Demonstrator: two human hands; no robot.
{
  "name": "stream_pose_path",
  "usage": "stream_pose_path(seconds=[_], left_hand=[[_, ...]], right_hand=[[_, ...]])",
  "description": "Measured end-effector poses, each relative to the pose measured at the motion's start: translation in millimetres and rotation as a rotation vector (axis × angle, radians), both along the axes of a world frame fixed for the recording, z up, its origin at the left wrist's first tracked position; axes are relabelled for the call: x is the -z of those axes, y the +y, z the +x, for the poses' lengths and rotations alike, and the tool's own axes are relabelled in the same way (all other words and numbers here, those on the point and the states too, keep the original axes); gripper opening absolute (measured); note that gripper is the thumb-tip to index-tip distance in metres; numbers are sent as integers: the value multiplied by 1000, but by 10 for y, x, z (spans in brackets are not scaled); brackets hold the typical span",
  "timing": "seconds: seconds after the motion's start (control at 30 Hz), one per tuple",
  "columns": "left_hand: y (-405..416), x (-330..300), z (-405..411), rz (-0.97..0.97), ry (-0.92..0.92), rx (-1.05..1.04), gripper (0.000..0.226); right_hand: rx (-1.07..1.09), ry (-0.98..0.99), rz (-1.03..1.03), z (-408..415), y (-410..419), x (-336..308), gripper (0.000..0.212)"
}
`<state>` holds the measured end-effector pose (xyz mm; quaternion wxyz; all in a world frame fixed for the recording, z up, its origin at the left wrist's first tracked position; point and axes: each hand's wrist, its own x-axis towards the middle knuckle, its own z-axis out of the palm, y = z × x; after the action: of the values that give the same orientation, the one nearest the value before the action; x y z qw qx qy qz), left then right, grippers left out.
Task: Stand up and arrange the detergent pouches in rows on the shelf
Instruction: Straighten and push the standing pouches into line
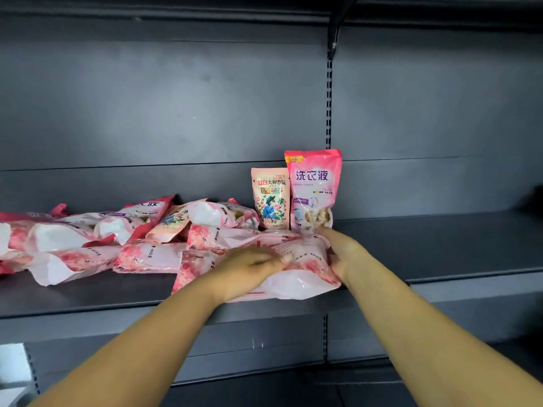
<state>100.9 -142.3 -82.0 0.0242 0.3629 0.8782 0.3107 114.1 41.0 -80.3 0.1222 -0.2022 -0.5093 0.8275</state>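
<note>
Two pink pouches (296, 195) upright; others (117, 236) apparently lie flat.

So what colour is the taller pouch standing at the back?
Bright pink tall pouch with purple lettering, seen in the head view.

Head view faces the dark shelf (440, 245) straight on; close, slightly downward.

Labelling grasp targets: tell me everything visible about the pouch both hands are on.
The pouch is glossy soft plastic, pink with rose print and a plain white lower part. It lies flat near the front edge of the dark shelf, partly over other fallen pouches. The left hand presses on top with curled fingers; the right hand grips its right edge. Behind it stand two upright pouches.
</note>
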Motion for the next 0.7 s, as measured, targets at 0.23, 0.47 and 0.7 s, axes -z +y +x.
stream_pose_path(seconds=[0.23, 0.47, 0.7], left_hand=[[-7, -72, -60, -125, -30, 77, 55], [313, -269, -156, 447, -351, -54, 58], [1026, -535, -45, 835, -939, 130, 55]], right_hand=[[40, -126, 334, 100, -35, -107, 31], [260, 319, 447, 488, 115, -348, 32], [181, 676, 575, 601, 291, -689, 25]])
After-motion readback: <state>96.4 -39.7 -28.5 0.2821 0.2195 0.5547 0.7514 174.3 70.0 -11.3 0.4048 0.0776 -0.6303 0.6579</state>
